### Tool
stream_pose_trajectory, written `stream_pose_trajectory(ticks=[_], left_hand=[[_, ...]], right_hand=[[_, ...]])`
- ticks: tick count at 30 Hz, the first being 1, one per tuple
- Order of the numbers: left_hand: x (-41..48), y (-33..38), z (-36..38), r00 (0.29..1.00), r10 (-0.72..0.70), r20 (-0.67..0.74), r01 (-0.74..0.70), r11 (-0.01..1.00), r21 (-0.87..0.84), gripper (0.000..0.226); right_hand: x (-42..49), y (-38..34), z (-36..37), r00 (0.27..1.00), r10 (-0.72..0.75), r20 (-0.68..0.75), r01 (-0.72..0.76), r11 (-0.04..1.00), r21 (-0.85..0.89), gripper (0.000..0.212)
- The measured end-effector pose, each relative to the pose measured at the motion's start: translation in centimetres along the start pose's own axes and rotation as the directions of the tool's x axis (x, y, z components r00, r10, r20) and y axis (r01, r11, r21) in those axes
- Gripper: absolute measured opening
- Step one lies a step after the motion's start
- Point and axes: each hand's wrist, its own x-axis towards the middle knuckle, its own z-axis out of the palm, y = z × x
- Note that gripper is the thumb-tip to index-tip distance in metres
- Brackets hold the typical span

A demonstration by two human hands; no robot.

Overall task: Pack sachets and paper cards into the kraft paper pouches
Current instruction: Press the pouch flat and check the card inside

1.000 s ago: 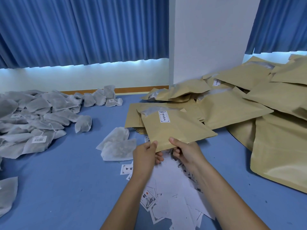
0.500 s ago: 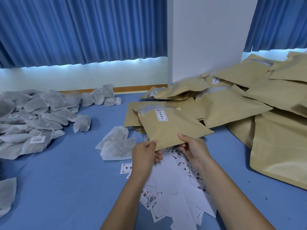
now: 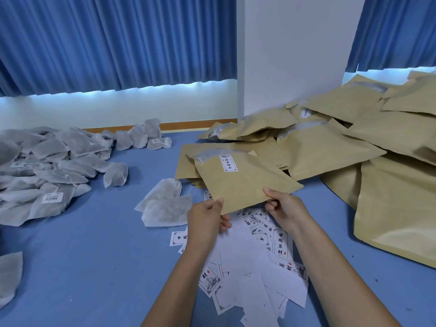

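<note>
Your left hand (image 3: 207,218) pinches the near corner of one kraft pouch (image 3: 245,185), thumb on top and fingers curled beneath. Your right hand (image 3: 286,207) pinches the same near edge further along, thumb over the paper. The pouch hangs between them above the paper cards (image 3: 247,267), its far end reaching over the flat stack of pouches (image 3: 188,161); whether it touches that stack cannot be told. It keeps its flat shape from an edge grip alone, so expect it to be light and fairly stiff, though paper like this will crease if you squeeze hard. The pale strip at the far end, beside the white label (image 3: 228,163), is probably the mouth, and that is likely where you will want your fingers when you open it. The two sachets (image 3: 165,205) just beside your left hand look soft and limp, so take them by the body, not a corner. The cards lie thin and overlapping on the blue surface (image 3: 94,256) — slide one free by its edge.
</note>
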Motion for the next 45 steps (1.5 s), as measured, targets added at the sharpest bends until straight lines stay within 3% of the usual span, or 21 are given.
stream_pose_trajectory(ticks=[11, 14, 17, 20, 24, 28, 33, 36, 38, 41, 45], left_hand=[[0.3, 0.3, -1.2, 1.0, 0.001, -0.027, -0.001, 1.0, -0.015, 0.034], [0.8, 0.3, -1.6, 0.999, -0.043, -0.009, 0.043, 0.998, -0.054, 0.03], [0.5, 0.5, -1.1, 0.997, -0.05, 0.063, 0.055, 0.996, -0.072, 0.012], [0.1, 2.2, 0.0, 0.995, 0.065, 0.072, -0.056, 0.993, -0.108, 0.011], [0.2, 7.2, 3.6, 0.977, 0.194, 0.093, -0.184, 0.977, -0.108, 0.011], [-0.2, 10.3, 8.3, 0.96, 0.204, 0.191, -0.171, 0.97, -0.175, 0.011], [0.9, 12.8, 14.9, 0.932, 0.065, 0.355, 0.057, 0.945, -0.322, 0.011], [3.3, 15.0, 18.4, 0.905, -0.018, 0.424, 0.279, 0.778, -0.563, 0.003], [4.7, 15.1, 19.7, 0.894, -0.045, 0.446, 0.32, 0.76, -0.565, 0.015], [5.3, 13.5, 20.1, 0.882, -0.076, 0.465, 0.268, 0.892, -0.364, 0.036], [4.3, 11.0, 18.5, 0.862, -0.013, 0.506, 0.109, 0.981, -0.161, 0.022]], right_hand=[[0.7, -1.1, -0.9, 0.988, -0.005, -0.157, 0.009, 1.0, 0.028, 0.01], [0.6, -1.7, -0.9, 0.976, -0.076, -0.202, 0.029, 0.974, -0.224, 0.019], [-0.7, -2.3, -0.4, 0.966, -0.226, -0.129, 0.11, 0.803, -0.585, 0.03], [-2.1, -3.6, -0.4, 0.946, -0.324, -0.025, 0.214, 0.679, -0.702, 0.033], [-3.9, -8.0, -2.1, 0.899, -0.435, -0.057, 0.324, 0.746, -0.582, 0.028], [-5.0, -13.0, -5.4, 0.875, -0.463, -0.145, 0.389, 0.848, -0.361, 0.024], [-4.4, -18.3, -7.4, 0.845, -0.476, -0.244, 0.483, 0.875, -0.035, 0.025], [-2.6, -20.8, -6.7, 0.872, -0.459, -0.168, 0.488, 0.833, 0.259, 0.009], [-1.1, -21.0, -6.2, 0.91, -0.392, -0.137, 0.415, 0.868, 0.273, 0.024], [0.7, -18.8, -5.4, 0.96, -0.272, -0.058, 0.277, 0.954, 0.112, 0.036], [2.0, -13.9, -2.9, 0.983, -0.175, 0.059, 0.175, 0.985, 0.006, 0.024]])
